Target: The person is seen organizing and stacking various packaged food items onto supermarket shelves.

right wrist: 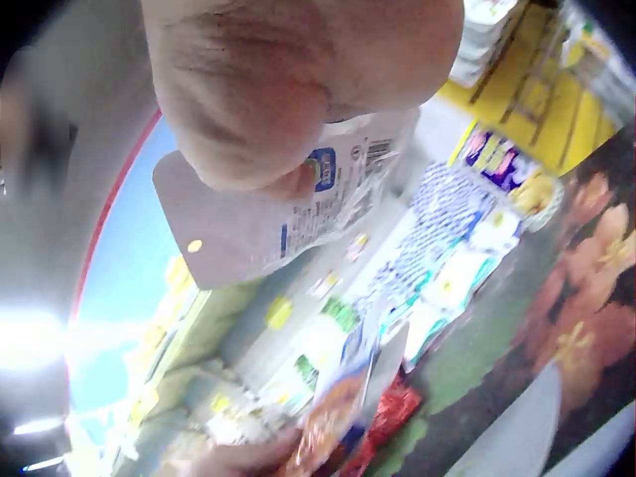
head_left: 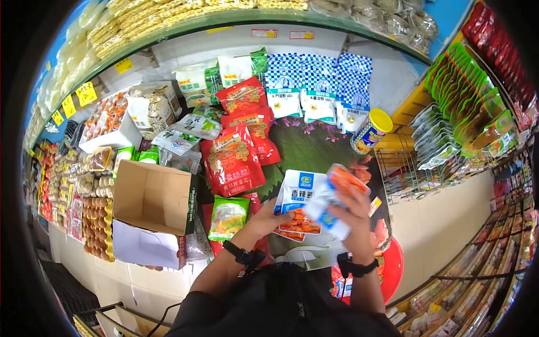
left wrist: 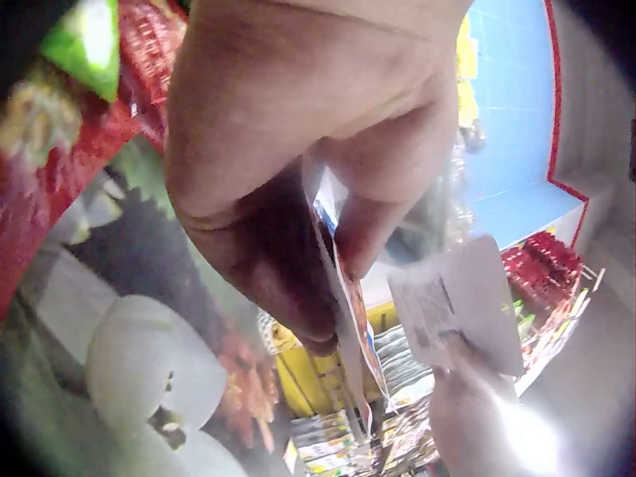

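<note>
My left hand [head_left: 263,220] pinches white-and-blue pouches [head_left: 303,194] of orange-red pickled vegetable, thumb on the front; edge-on in the left wrist view, more than one layer [left wrist: 350,343] shows between thumb and fingers. Beside it, my right hand [head_left: 355,216] grips another pouch of the same look, blurred in the head view. Its pale back [right wrist: 224,234] with printing and a hang hole shows in the right wrist view. Both hands are raised over a flower-print tabletop [head_left: 303,151]. Left of the left hand lies a green-and-white packet [head_left: 229,218].
Red packets [head_left: 233,157] and blue-checked bags [head_left: 319,87] stand toward the wall, with a yellow-lidded can [head_left: 370,132] at right. An open cardboard box [head_left: 151,196] is at left. A red basin [head_left: 394,264] holding pouches sits low beside my right forearm. A wire rack [head_left: 404,168] adjoins the table.
</note>
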{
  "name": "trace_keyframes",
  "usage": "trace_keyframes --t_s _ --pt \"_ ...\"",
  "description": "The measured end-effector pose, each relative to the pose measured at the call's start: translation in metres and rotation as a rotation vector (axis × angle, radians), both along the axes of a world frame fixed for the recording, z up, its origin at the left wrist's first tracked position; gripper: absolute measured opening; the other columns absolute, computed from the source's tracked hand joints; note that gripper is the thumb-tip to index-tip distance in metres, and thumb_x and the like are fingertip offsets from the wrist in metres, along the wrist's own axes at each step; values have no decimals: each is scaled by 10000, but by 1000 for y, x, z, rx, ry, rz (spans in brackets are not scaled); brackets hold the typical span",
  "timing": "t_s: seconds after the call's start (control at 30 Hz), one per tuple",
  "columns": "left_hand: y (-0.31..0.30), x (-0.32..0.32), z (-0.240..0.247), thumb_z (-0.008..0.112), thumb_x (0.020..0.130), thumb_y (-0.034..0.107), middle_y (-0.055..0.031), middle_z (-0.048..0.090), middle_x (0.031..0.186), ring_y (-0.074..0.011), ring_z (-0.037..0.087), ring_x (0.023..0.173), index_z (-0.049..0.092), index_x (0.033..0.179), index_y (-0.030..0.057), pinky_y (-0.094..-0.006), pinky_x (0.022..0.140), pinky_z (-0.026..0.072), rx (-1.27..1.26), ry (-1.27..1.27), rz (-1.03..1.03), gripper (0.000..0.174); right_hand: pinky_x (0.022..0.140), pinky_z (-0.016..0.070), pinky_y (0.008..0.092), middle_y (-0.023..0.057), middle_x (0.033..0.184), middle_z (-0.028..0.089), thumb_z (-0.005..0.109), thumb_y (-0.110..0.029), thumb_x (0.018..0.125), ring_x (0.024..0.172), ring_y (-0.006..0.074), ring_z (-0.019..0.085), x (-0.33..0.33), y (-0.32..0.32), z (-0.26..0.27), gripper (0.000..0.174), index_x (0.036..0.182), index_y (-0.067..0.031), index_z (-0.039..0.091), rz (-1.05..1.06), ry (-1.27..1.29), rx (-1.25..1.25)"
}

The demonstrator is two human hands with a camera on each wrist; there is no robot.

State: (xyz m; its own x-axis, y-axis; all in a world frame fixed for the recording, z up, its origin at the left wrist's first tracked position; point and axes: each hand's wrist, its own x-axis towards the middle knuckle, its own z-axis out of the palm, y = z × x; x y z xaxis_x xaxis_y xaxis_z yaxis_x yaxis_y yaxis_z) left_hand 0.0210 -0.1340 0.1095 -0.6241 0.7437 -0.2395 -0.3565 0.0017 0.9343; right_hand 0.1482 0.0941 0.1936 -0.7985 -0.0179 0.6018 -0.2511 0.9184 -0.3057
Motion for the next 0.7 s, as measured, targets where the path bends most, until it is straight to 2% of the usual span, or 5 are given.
trace_keyframes --t_s 0.1,0.37,0.47,0.63,0.7 --pt "-20 7 47 668 868 6 -87 646 1225 -150 621 1090 469 1399 -20 -311 936 512 96 -36 57 567 1153 231 546 -1 1381 601 734 -124 769 1396 283 401 -24 -42 5 348 1072 -290 780 172 -205 -38" --pt "-78 19 47 622 940 9 -66 633 1204 -121 583 1073 493 1373 -11 -295 944 479 162 111 161 452 1141 301 463 78 1360 617 841 -159 687 1372 367 422 -32 -68 37 385 1056 -258 792 367 -223 -67" --pt "-90 22 64 641 972 86 -60 644 1185 -118 585 1069 507 1353 -22 -297 948 476 182 59 197 419 1176 216 550 47 1399 583 791 -123 721 1389 333 396 -31 -71 41 429 1111 -299 773 406 -211 -217" --pt "-98 23 76 608 1018 167 -83 625 1264 -144 572 1151 474 1389 -39 -315 1005 456 210 31 299 445 859 476 377 136 1113 699 741 -58 771 1010 311 671 -33 -65 55 311 1078 -25 705 247 -21 -213" --pt "-96 24 67 597 1023 168 -87 619 1274 -147 565 1163 461 1398 -39 -315 1013 450 193 99 342 449 806 480 345 159 1074 693 708 -44 812 944 310 664 -30 -67 57 286 1095 -12 696 61 -19 -299"
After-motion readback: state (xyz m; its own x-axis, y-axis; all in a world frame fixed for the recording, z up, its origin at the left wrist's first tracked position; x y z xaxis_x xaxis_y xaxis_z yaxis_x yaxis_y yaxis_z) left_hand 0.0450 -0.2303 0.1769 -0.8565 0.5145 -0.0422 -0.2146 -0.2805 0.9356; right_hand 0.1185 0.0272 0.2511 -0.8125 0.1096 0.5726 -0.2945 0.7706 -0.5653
